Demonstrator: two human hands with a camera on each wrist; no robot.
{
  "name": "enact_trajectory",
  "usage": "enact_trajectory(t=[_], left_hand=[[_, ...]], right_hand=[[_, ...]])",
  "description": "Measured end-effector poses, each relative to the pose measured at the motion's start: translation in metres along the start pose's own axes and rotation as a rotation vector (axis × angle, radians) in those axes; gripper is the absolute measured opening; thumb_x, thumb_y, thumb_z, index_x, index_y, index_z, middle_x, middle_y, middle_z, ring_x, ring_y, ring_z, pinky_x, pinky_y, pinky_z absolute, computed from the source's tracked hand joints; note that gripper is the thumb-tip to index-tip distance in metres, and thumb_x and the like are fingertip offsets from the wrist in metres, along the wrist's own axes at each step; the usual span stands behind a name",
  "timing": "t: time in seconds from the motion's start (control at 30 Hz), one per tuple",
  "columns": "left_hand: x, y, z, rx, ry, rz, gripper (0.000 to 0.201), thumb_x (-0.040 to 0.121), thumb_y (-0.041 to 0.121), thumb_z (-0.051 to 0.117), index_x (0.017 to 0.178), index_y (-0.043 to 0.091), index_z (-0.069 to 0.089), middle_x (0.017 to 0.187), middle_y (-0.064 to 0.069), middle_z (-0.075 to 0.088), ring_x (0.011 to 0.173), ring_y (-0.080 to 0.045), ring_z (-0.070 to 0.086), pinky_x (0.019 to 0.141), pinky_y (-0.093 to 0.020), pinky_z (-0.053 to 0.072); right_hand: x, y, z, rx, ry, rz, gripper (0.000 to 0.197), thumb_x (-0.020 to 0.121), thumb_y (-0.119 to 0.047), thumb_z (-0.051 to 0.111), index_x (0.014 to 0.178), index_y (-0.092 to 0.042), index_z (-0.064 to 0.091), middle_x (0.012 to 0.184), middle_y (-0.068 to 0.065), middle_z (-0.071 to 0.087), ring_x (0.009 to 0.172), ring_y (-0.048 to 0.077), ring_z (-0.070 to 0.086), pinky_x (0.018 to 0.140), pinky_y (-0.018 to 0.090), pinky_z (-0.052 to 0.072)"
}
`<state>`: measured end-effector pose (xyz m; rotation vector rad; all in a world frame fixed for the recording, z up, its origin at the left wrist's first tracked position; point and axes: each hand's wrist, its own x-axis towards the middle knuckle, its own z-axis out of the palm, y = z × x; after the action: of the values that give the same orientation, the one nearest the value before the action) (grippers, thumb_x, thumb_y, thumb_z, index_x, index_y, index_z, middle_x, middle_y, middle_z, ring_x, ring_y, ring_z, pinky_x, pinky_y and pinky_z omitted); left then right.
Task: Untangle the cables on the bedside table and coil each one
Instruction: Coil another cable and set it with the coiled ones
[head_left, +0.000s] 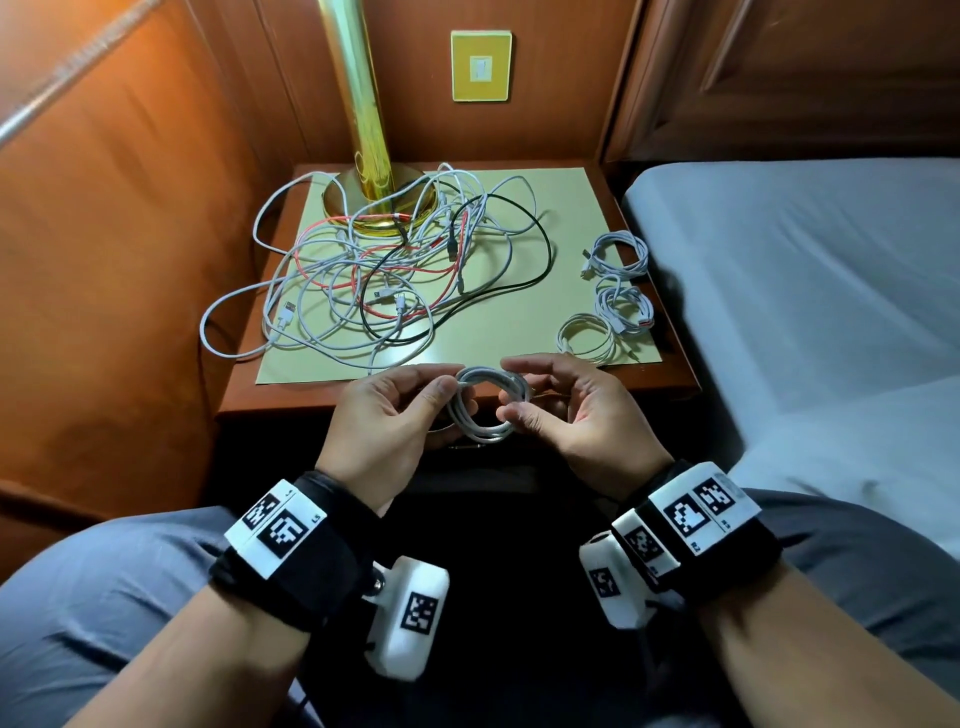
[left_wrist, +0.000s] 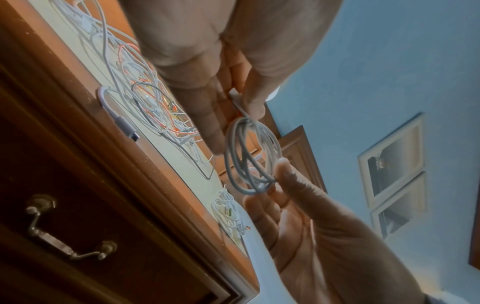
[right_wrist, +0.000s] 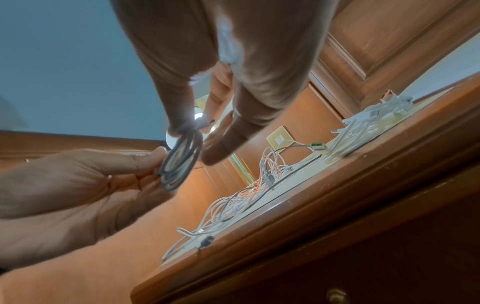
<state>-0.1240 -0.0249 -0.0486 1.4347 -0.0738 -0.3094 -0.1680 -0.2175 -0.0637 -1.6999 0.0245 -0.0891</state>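
tangled cables left on table, coiled cables right

Warm dim room light — soft wrist views, bowed wide-angle edges.

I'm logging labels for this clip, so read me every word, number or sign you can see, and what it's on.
No text reads clearly.
Left wristband: tiny characters beside the square codes, too small to read.
Right wristband: the same, too small to read.
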Motion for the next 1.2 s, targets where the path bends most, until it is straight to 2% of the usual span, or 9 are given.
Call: enact_trajectory(t=[0.13, 0.3, 0.43, 0.57, 0.67, 0.77, 0.9, 1.03, 1.2], left_hand=[[-0.001, 0.004, 0.001, -0.187, -0.079, -0.115, 0.019, 0.094, 0.012, 0.057, 0.1, 0.0, 0.071, 0.085, -0.016, 0.071, 0.076, -0.023, 0.07, 0.065, -0.032, 0.06], [-0.001, 0.007, 0.003, -0.402, -0.216, -0.247, 0.028, 0.087, 0.017, 0.056, 0.102, -0.001, 0.07, 0.08, -0.01, 0.068, 0.07, -0.017, 0.067, 0.068, -0.029, 0.06], [0.0, 0.006, 0.004, -0.506, -0.265, -0.332, 0.034, 0.09, 0.015, 0.052, 0.113, -0.007, 0.063, 0.076, -0.006, 0.065, 0.068, -0.014, 0.065, 0.067, -0.025, 0.058], [0.001, 0.005, 0.006, -0.539, -0.261, -0.393, 0.025, 0.087, 0.013, 0.054, 0.088, 0.002, 0.076, 0.07, -0.005, 0.065, 0.062, -0.009, 0.064, 0.067, -0.022, 0.059], [0.003, 0.007, 0.005, -0.513, -0.284, -0.406, 0.025, 0.088, 0.015, 0.055, 0.089, 0.003, 0.076, 0.07, -0.004, 0.065, 0.063, -0.01, 0.065, 0.068, -0.023, 0.059], [0.004, 0.004, 0.004, -0.451, -0.275, -0.345, 0.027, 0.089, 0.019, 0.056, 0.105, 0.001, 0.069, 0.077, -0.006, 0.069, 0.069, -0.013, 0.067, 0.068, -0.024, 0.059], [0.007, -0.006, 0.005, -0.198, -0.125, -0.115, 0.022, 0.088, 0.019, 0.061, 0.102, 0.004, 0.067, 0.083, -0.012, 0.071, 0.073, -0.02, 0.07, 0.071, -0.032, 0.061], [0.011, -0.011, 0.004, 0.053, -0.081, 0.025, 0.016, 0.095, 0.011, 0.061, 0.109, 0.004, 0.065, 0.097, -0.023, 0.073, 0.079, -0.024, 0.073, 0.076, -0.036, 0.061], [0.012, -0.014, 0.003, 0.206, -0.12, 0.088, 0.019, 0.091, 0.009, 0.07, 0.11, 0.009, 0.066, 0.098, -0.012, 0.075, 0.086, -0.022, 0.073, 0.082, -0.032, 0.059]], right_hand=[[-0.003, -0.004, 0.001, -0.021, 0.029, -0.066, 0.034, 0.085, -0.012, 0.075, 0.113, -0.031, 0.069, 0.098, 0.004, 0.076, 0.092, 0.023, 0.074, 0.091, 0.047, 0.057], [-0.006, -0.009, 0.002, 0.057, 0.044, -0.126, 0.029, 0.089, 0.005, 0.069, 0.112, -0.013, 0.068, 0.093, 0.008, 0.076, 0.086, 0.022, 0.075, 0.082, 0.03, 0.059], [-0.005, -0.008, 0.002, 0.113, 0.042, -0.131, 0.029, 0.088, 0.009, 0.067, 0.109, -0.011, 0.07, 0.093, 0.01, 0.077, 0.085, 0.025, 0.075, 0.082, 0.031, 0.058], [-0.005, -0.005, 0.004, 0.115, 0.059, -0.14, 0.032, 0.087, 0.009, 0.068, 0.105, -0.017, 0.071, 0.091, 0.009, 0.077, 0.082, 0.023, 0.074, 0.081, 0.03, 0.058], [-0.006, -0.005, 0.003, 0.097, 0.071, -0.148, 0.031, 0.086, 0.008, 0.069, 0.106, -0.016, 0.071, 0.093, 0.008, 0.077, 0.083, 0.024, 0.074, 0.082, 0.032, 0.058], [-0.005, -0.006, 0.0, 0.052, 0.085, -0.13, 0.027, 0.087, 0.005, 0.07, 0.109, -0.012, 0.071, 0.095, 0.008, 0.077, 0.086, 0.023, 0.075, 0.083, 0.035, 0.06], [0.002, -0.002, -0.002, 0.028, 0.087, -0.038, 0.026, 0.087, -0.005, 0.074, 0.11, -0.017, 0.071, 0.092, 0.008, 0.077, 0.086, 0.026, 0.075, 0.087, 0.047, 0.059], [0.002, 0.001, 0.001, 0.057, 0.074, 0.043, 0.027, 0.088, -0.006, 0.074, 0.112, -0.017, 0.07, 0.087, 0.01, 0.077, 0.087, 0.027, 0.075, 0.09, 0.047, 0.058], [0.002, 0.004, 0.0, 0.064, 0.081, 0.082, 0.027, 0.089, -0.007, 0.073, 0.115, -0.014, 0.069, 0.089, 0.01, 0.077, 0.09, 0.026, 0.075, 0.093, 0.049, 0.057]])
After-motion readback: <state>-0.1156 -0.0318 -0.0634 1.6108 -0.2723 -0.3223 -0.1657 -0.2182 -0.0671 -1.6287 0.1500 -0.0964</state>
